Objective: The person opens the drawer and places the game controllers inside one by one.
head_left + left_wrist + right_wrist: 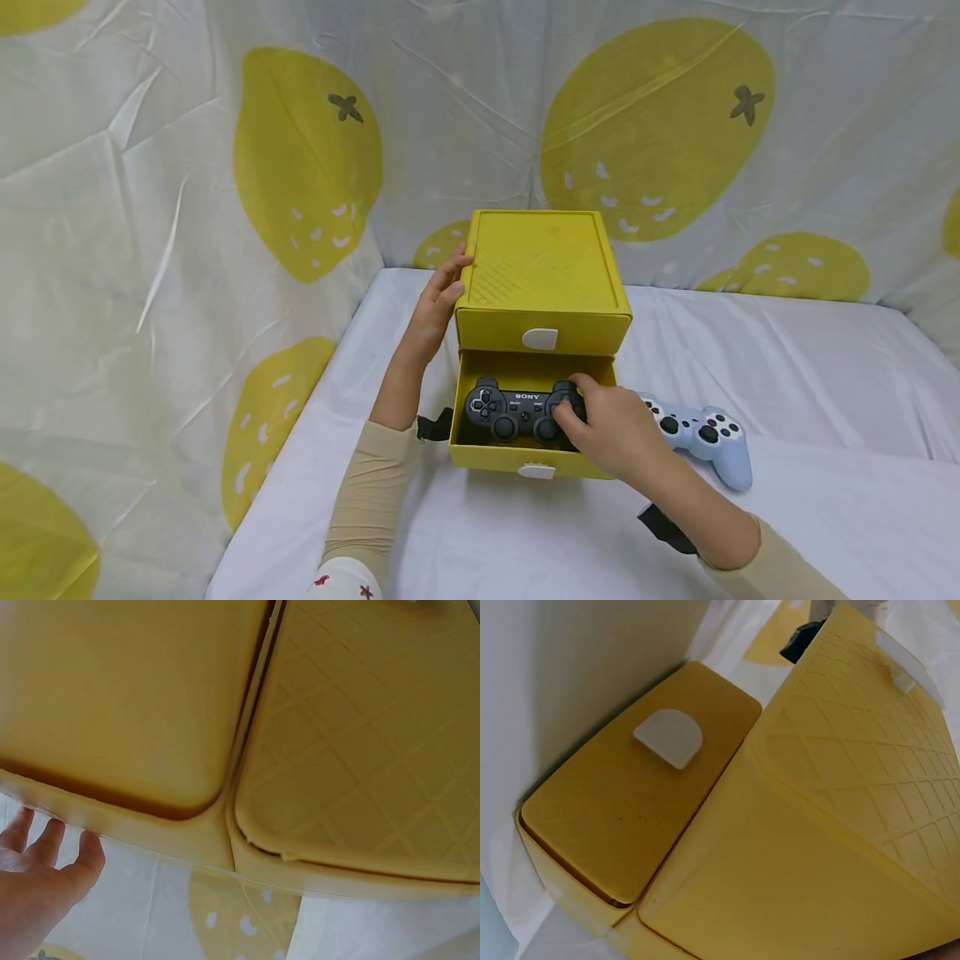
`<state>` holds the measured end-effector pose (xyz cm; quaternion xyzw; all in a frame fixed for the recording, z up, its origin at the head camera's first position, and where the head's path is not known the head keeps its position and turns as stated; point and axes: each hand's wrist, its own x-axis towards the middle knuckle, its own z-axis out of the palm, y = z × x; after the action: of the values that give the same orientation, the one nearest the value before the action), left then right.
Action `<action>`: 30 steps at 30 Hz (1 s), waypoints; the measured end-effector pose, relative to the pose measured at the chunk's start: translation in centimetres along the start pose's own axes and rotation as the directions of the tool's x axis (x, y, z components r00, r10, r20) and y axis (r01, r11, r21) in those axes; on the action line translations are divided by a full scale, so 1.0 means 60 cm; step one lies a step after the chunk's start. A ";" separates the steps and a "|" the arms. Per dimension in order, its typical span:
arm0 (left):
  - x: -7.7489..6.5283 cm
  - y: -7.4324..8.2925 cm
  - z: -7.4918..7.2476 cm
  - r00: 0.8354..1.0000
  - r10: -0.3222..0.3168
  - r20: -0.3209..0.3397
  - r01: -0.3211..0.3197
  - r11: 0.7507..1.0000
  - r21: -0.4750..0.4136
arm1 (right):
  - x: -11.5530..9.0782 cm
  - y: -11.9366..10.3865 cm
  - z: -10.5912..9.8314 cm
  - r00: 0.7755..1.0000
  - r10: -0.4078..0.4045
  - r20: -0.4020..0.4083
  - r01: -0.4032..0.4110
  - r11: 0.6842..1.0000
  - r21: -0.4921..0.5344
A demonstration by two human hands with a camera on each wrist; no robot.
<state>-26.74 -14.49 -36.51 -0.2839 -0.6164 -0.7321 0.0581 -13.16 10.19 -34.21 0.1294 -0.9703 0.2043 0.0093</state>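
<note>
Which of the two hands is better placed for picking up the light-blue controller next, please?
Probably the right hand: it is close to the light-blue controller, though it grips the black controller in the drawer. The left hand is on the opposite side of the box, farther away.

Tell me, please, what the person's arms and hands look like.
The left hand and right hand are ungloved. Beige sleeves show on both arms, with white fabric bearing red motifs on the left. A black strap-like piece sits near each cuff.
</note>
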 end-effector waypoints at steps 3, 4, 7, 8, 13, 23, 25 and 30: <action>0.001 0.001 0.001 1.000 -0.005 -0.004 0.005 1.000 -0.005 | 0.000 -0.001 0.000 1.000 -0.010 -0.006 0.010 1.000 -0.017; 0.001 0.001 0.001 1.000 -0.007 -0.005 0.007 1.000 -0.007 | 0.000 -0.002 0.000 1.000 -0.015 -0.008 0.014 1.000 -0.022; 0.001 0.002 0.001 1.000 -0.011 -0.005 0.011 1.000 -0.007 | 0.000 -0.002 0.002 0.999 -0.028 -0.019 0.028 0.999 -0.038; 0.001 0.002 0.001 1.000 -0.012 -0.005 0.012 1.000 -0.007 | 0.000 -0.001 0.002 0.999 -0.032 -0.021 0.032 0.999 -0.041; -0.001 0.003 0.002 1.000 -0.013 -0.002 0.013 1.000 -0.009 | 0.001 -0.002 0.004 0.999 -0.044 -0.024 0.042 0.997 -0.062; 0.000 0.004 0.003 1.000 -0.003 0.002 0.003 0.999 -0.033 | -0.001 0.002 0.006 0.997 -0.080 -0.008 0.079 0.994 -0.070; 0.000 0.004 0.002 1.000 -0.004 0.002 0.004 0.999 -0.031 | -0.001 0.003 0.007 0.996 -0.092 -0.015 0.091 0.993 -0.070; 0.000 0.001 0.001 1.000 -0.003 0.002 0.003 0.999 -0.032 | -0.002 0.004 0.010 0.994 -0.103 -0.028 0.101 0.993 -0.065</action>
<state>-26.66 -14.45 -36.44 -0.2848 -0.6053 -0.7415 0.0519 -13.11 10.19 -34.83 0.1751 -0.9682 0.1744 0.0388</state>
